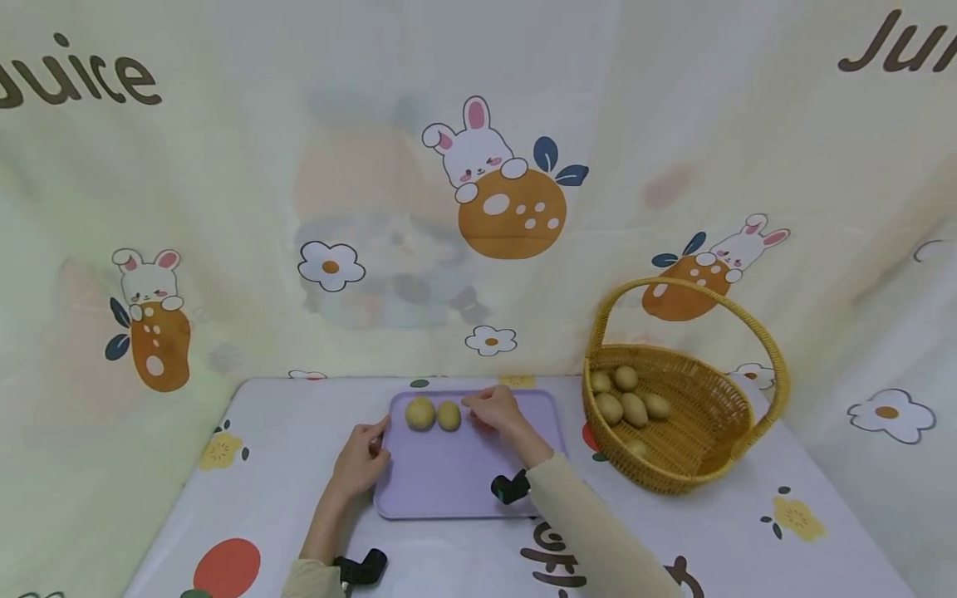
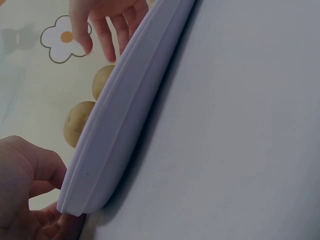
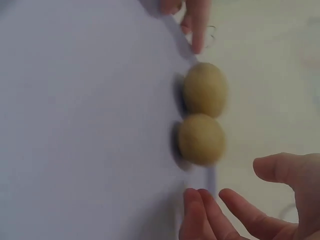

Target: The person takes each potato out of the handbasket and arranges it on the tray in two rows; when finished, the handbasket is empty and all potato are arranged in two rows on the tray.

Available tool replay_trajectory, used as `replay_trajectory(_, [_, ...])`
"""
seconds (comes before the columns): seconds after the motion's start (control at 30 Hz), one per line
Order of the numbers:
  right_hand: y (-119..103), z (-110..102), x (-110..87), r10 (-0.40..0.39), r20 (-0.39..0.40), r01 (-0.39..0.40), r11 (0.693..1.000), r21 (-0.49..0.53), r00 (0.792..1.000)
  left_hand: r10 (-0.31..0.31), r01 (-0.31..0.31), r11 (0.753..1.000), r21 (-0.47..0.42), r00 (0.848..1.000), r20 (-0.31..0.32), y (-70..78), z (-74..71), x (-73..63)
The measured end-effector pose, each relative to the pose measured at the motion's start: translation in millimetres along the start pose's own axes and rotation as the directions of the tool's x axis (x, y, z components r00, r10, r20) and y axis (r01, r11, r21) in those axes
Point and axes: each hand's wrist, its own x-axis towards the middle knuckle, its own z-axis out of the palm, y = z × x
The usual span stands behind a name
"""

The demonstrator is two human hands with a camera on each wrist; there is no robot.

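Nearest, at the lower edge of the head view, a pale left sleeve (image 1: 308, 580) is seen, with a black device (image 1: 365, 568) worn at the wrist. A pale right sleeve (image 1: 586, 523) is stretched over the table (image 1: 262, 482), and another black device (image 1: 510, 487) is worn at that wrist, above the near right part of the tray. The table is covered with white cloth printed with fruit and dark lettering, and a lilac tray (image 1: 449, 477) is set on it. The tray's left rim is held by the left hand (image 1: 362, 458), its grip closed on the edge. To the right of the tray a wicker basket (image 1: 721, 419) with an arched handle is placed; 6 potatoes (image 1: 634, 409) can be counted in it, gathered mostly toward its left side. Near the tray's far rim 2 more are set side by side: a larger potato (image 1: 420, 414) at the left and a smaller potato (image 1: 449, 416) at the right. Just beside the latter, the right hand (image 1: 495, 409) is held over the tray, its grip loose and holding nothing, thumb and fingers parted. Farthest, a pale curtain (image 1: 224, 166) printed with rabbits, oranges and flowers is hung.
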Motion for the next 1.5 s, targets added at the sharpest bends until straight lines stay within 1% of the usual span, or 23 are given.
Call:
replay_trajectory(0.1, [-4,-17,-4.9,-0.017,0.021,0.017,1.0,-0.005,1.0,-0.013,0.013,1.0,-0.002,1.0,0.006,-1.5,-0.3,-0.3])
replay_trajectory(0.23, [-9,-50,-13.0,-0.048,0.022,0.047,0.999,0.016,0.999,-0.027,0.028,1.0,-0.01,0.999,0.027,-1.5,-0.8,-0.6])
replay_trajectory(0.47, [-8,-111,-26.1,-0.074,-0.017,0.075,0.995,0.067,0.997,-0.029,0.029,1.0,-0.01,1.0,0.014,0.8,-3.4,0.9])
replay_trajectory(0.6, [-5,-147,-36.5,-0.086,-0.051,0.09,0.992,0.084,0.995,0.002,-0.002,1.0,-0.02,1.0,0.011,2.5,-3.4,2.4])
replay_trajectory(0.7, [3,-174,-45.3,-0.081,-0.076,0.088,0.991,0.099,0.994,0.029,-0.029,0.999,-0.036,1.0,0.01,4.1,-3.1,2.8])
replay_trajectory(0.83, [22,-201,-58.1,-0.076,-0.077,0.083,0.992,0.095,0.994,-0.005,0.005,1.0,-0.029,1.0,0.02,4.4,-2.6,-0.3])
replay_trajectory(0.9, [34,-212,-63.7,-0.074,-0.075,0.079,0.994,0.07,0.994,-0.021,0.021,1.0,-0.021,0.999,0.025,4.0,-2.5,-1.8])
replay_trajectory(0.93, [40,-217,-65.9,-0.066,-0.074,0.07,0.996,0.049,0.995,-0.03,0.03,0.999,-0.017,0.999,0.028,4.0,-2.1,-2.1])
replay_trajectory(1.03, [55,-229,-70.6,-0.026,-0.069,0.024,1.0,-0.019,0.997,-0.03,0.03,0.999,-0.013,0.999,0.036,4.2,-1.8,-2.4])
replay_trajectory(1.13, [69,-235,-70.2,0.0,-0.023,-0.002,0.996,-0.094,1.0,-0.034,0.034,0.999,-0.008,0.999,0.038,3.6,-2.2,-2.9])
replay_trajectory(1.23, [81,-238,-69.0,-0.002,0.04,0.008,0.989,-0.149,0.999,-0.03,0.03,1.0,-0.005,0.999,0.035,3.0,-1.7,-2.6])
replay_trajectory(1.33, [88,-239,-68.4,-0.01,0.084,0.025,0.982,-0.185,0.996,-0.025,0.026,1.0,-0.007,0.999,0.033,3.2,-1.2,-1.9])
replay_trajectory(1.5, [91,-239,-68.3,-0.025,0.118,0.049,0.976,-0.211,0.993,-0.033,0.033,0.999,-0.014,0.999,0.033,3.7,-1.7,-1.6])
